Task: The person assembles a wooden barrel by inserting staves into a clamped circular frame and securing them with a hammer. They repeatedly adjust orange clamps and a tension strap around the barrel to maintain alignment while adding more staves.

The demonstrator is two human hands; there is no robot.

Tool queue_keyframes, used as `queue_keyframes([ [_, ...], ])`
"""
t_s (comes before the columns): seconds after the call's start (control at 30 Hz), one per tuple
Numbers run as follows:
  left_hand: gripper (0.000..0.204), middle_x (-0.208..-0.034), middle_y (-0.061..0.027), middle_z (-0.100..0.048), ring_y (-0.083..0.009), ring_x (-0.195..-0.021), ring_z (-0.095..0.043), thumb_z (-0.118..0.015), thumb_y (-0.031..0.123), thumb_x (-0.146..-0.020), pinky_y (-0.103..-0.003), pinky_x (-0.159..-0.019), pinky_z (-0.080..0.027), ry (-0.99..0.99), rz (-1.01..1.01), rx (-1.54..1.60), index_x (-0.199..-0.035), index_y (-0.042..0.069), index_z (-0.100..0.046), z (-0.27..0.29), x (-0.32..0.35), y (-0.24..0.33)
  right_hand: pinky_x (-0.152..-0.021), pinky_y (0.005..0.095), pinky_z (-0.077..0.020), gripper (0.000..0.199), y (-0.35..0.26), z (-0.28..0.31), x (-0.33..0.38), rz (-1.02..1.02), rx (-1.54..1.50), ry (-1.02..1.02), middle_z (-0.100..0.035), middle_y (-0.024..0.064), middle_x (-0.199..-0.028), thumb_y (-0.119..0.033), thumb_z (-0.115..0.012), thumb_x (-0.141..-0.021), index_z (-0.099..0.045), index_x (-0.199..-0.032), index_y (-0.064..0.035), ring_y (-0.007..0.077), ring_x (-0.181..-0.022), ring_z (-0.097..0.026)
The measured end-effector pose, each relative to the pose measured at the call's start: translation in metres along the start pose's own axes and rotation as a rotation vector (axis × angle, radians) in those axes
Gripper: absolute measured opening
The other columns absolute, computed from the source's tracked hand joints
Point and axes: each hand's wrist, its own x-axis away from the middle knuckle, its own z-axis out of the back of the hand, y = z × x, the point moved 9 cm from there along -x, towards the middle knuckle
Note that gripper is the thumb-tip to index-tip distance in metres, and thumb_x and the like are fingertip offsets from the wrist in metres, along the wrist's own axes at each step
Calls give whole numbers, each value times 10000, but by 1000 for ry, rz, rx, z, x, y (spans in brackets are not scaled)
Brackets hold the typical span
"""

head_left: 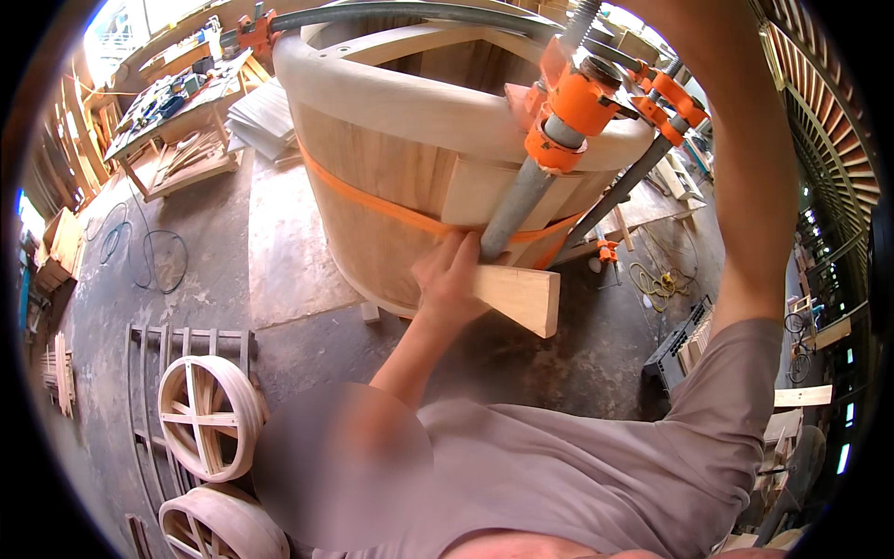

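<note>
A large round wooden tub fills the upper centre of the frame, an orange strap around it. At centre, the left hand presses a flat wooden block against the tub's side, its grip closed around the block beside a grey pipe clamp with orange fittings. The right arm reaches up at upper right; its hand is out of view. Round wooden frames lie lower left.
</note>
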Motion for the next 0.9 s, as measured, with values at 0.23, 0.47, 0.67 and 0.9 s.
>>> queue_keyframes([
  [0.23,418,-852,-104,-606,-287,-677,-631,-828,228,-723,-389,-564,-493,-21,11,-28,-1023,6,-641,-1,1,0,-905,474,-327,365,26,-13,17,59,-657,104,-546,130,-1038,-409,-564,-979,-670,-972,-59,345,-1040,-449],
  [0.47,464,-824,-93,-577,-280,-636,-613,-799,324,-694,-379,-556,-488,11,-5,-11,-1004,13,-645,-5,4,0,-1125,544,-184,414,57,-67,21,378,-1775,-16,-485,160,-1370,-448,-550,-966,-636,-1090,-62,451,-1341,-284],
  [0.67,474,-841,-84,-585,-261,-637,-621,-769,276,-658,-378,-558,-499,-44,-33,-45,-1032,16,-639,3,1,-4,-1240,573,-30,301,40,-84,12,592,-2173,177,-537,182,-1415,-367,-606,-944,-552,-845,-88,485,-1490,-167],
  [0.9,544,-853,-66,-578,-232,-639,-634,-778,290,-613,-361,-553,-513,-115,-42,-57,-1068,33,-627,-3,7,-7,-1181,551,-281,233,48,-83,24,232,-1859,510,-631,135,-1096,-114,-626,-951,-520,-748,-71,434,-1291,-496],
])
